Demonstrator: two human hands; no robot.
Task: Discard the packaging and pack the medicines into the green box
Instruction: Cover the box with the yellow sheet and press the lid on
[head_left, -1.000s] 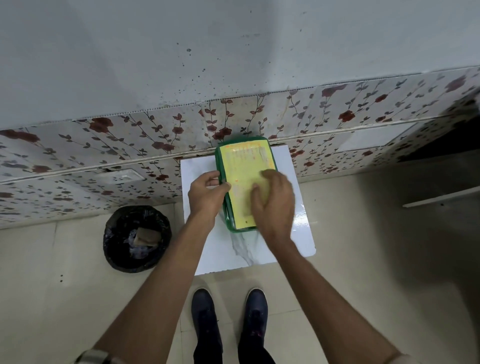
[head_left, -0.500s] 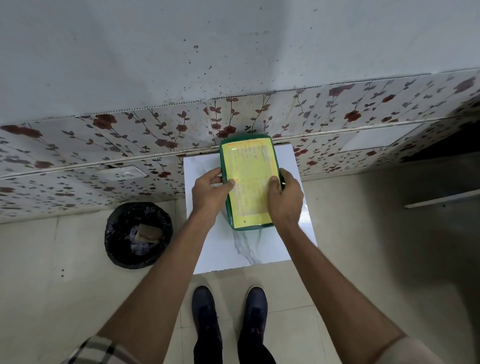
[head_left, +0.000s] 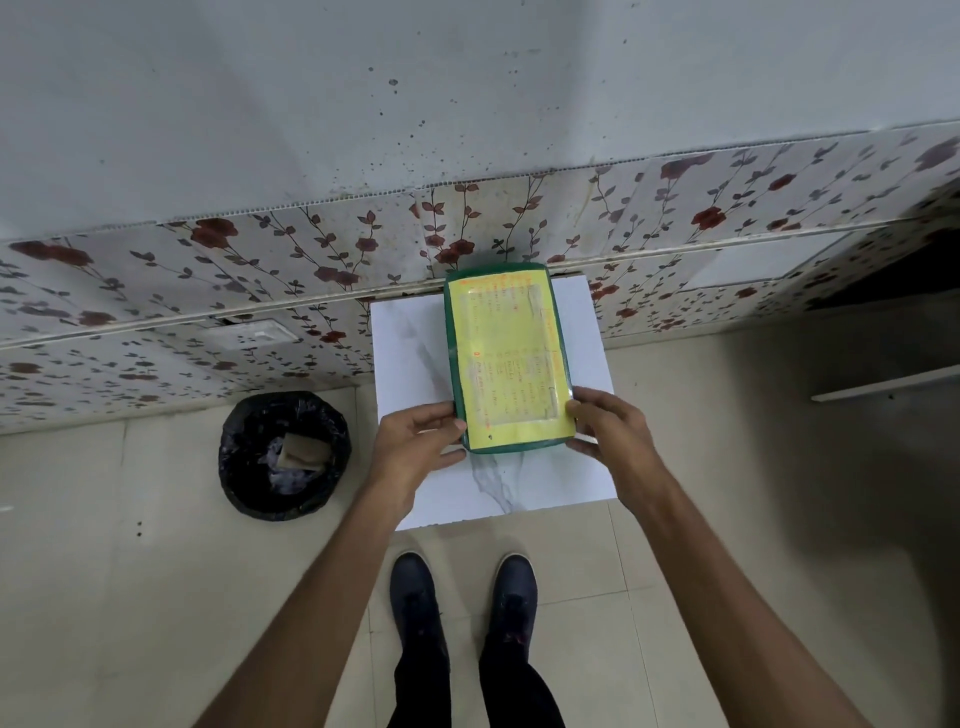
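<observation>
**Closed green box held at its near corners: risks and surroundings**

At the desk's (head_left: 415, 332) centre, toward twelve o'clock, the green box (head_left: 506, 358) lies flat with its yellow-labelled lid (head_left: 506, 353) on; its far end reaches the floral-tiled wall (head_left: 260, 291). No medicines or loose packaging show on the desk, so packing is judged complete or nearly so.

Hands: the left hand (head_left: 415, 444) pinches the near left corner, thumb at the lid edge; the right hand (head_left: 605, 428) grips the near right corner. Both grasp the box.

Risks: whether the lid is latched cannot be told. If it is not, lifting by the near end alone could tip the box, open the lid and spill the contents. The glossy desk may let the box slide.

Surroundings: a black-lined bin (head_left: 284, 454) stands on the floor at nine o'clock, holding discarded wrappings (head_left: 304, 453). The person's shoes (head_left: 415, 587) stand at six o'clock. Nothing obstructs the box except the wall behind it.
</observation>
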